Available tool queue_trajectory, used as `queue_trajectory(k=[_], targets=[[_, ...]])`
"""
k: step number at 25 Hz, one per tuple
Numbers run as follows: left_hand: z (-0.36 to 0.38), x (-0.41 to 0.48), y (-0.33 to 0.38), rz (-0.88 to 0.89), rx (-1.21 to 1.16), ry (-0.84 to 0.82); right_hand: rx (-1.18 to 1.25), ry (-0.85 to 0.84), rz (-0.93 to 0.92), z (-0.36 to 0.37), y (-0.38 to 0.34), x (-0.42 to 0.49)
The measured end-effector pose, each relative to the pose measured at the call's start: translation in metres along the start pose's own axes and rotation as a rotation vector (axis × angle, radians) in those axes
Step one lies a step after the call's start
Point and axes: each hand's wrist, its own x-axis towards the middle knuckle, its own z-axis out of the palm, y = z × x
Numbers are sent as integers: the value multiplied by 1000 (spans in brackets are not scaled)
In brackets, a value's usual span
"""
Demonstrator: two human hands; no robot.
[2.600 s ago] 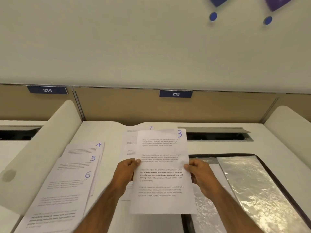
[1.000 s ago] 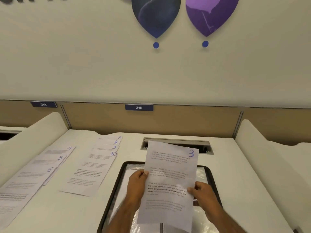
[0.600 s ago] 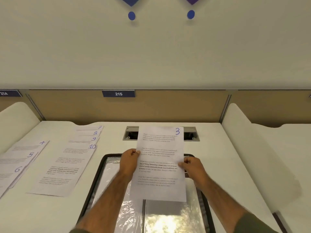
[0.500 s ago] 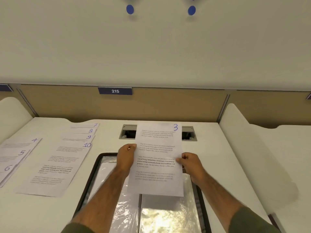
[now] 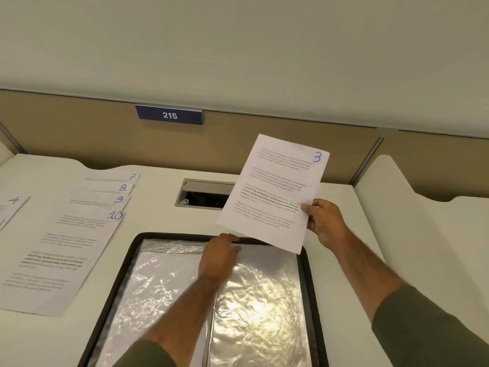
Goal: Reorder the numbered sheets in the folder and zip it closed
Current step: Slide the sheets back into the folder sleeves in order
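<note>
My right hand [image 5: 323,223] pinches the printed sheet marked 3 [image 5: 275,189] by its right edge and holds it tilted above the far right corner of the open folder [image 5: 124,263]. The folder lies flat on the desk, black-rimmed, with shiny clear plastic sleeves [image 5: 254,295] inside. My left hand [image 5: 219,256] reaches over the folder's middle, fingertips at the top edge of the right sleeve; whether they pinch it is unclear. To the left on the desk lies a fanned pile of sheets marked 7, 8, 9 and 10 [image 5: 68,234]. The sheet marked 4 [image 5: 10,207] shows at the left border.
A cable slot [image 5: 203,194] is cut into the desk behind the folder. A tan partition with a plate reading 215 [image 5: 169,115] closes the back. White curved dividers [image 5: 423,234] stand at the right and far left.
My left hand has let go of sheet 3 and dropped onto the folder's sleeves. My right hand alone now holds the sheet, swung up and to the right.
</note>
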Motion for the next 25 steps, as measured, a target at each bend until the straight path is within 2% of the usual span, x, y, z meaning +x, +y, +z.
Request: queue_trajectory(k=[3, 7, 13, 16, 25], targets=[[20, 10, 6, 140, 255, -100, 28, 7, 12, 3, 6, 17], [32, 20, 18, 213, 334, -110, 36, 5, 13, 5, 13, 32], [45, 17, 17, 196, 341, -72, 33, 19, 20, 8, 20, 43], [40, 19, 18, 185, 263, -32, 38, 12, 17, 8, 22, 45], [33, 9, 17, 334, 390, 12, 20, 34, 18, 5, 32, 48]])
